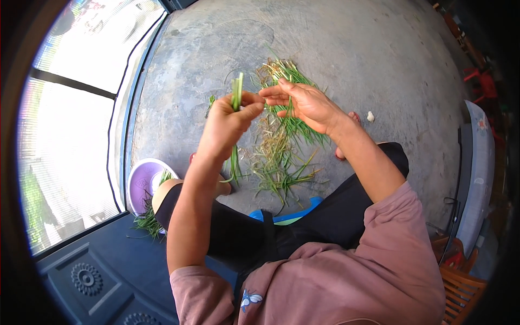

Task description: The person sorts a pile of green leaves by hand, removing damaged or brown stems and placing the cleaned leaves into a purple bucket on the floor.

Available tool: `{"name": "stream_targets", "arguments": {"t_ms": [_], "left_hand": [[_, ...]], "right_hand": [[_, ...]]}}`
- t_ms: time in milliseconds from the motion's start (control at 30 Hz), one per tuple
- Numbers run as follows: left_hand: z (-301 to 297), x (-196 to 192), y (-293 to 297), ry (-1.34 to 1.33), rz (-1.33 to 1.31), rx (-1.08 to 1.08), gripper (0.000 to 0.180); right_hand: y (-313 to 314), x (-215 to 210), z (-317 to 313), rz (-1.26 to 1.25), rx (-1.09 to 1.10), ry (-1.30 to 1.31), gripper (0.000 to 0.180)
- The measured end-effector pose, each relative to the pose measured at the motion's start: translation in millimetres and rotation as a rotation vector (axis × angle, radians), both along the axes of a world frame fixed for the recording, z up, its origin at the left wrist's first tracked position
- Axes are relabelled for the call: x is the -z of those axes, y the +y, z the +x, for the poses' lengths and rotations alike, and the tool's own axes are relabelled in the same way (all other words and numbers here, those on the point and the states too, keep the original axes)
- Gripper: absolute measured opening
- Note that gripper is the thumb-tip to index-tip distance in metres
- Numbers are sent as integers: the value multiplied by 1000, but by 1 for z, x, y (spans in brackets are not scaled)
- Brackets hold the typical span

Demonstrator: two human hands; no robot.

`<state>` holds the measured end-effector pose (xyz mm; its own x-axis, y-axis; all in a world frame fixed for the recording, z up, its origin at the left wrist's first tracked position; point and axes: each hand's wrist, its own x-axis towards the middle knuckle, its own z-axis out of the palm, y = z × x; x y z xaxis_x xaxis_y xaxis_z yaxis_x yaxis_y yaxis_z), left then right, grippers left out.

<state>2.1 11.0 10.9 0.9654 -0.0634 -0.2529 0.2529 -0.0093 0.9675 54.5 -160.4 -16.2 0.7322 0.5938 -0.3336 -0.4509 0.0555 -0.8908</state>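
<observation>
In my left hand [226, 120], closed around it, is a small bunch of chives [238, 89]. Its pale stalk ends stick up above the fingers, and green leaves hang down below the wrist. My right hand [313, 106] is open beside it, palm toward the left hand, fingers stretched out with the tips close to the left thumb. Whether those fingertips touch anything is hard to tell. Beyond and beneath the right hand lies a loose pile of chives [307, 128] on the floor. Nearer to me are yellowed, tangled leaves [271, 153].
A lilac basin [140, 176] with more chives stands at my left knee, some spilling over its side. A blue stool edge [316, 202] shows between my legs. A small white object [370, 116] lies on the concrete floor [368, 49]. Left is a dark door panel [103, 260].
</observation>
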Motion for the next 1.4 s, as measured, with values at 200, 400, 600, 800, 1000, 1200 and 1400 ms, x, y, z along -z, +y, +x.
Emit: {"name": "stream_targets", "arguments": {"t_ms": [200, 400, 600, 800, 1000, 1200, 1400], "left_hand": [[2, 10, -24, -20, 13, 71, 17], [5, 12, -30, -13, 76, 114, 16], [8, 9, -32, 50, -236, 32, 17], [12, 9, -6, 102, -313, -38, 18], [12, 8, 1, 121, -364, -105, 16], [9, 7, 6, 148, -421, -127, 15], [11, 10, 3, 152, -439, -119, 13]], "right_hand": [[3, -10, -5, -11, -6, -14, 48], [10, 0, -3, 53, -42, -17, 44], [8, -5, -2, 33, -26, 4, 47], [-5, -14, 3, 51, -48, 130, 29], [-10, -14, 0, 12, -80, 43, 23], [-10, -13, 1, -16, -124, 7, 23], [-12, -19, 0, -62, -149, 15, 21]]}}
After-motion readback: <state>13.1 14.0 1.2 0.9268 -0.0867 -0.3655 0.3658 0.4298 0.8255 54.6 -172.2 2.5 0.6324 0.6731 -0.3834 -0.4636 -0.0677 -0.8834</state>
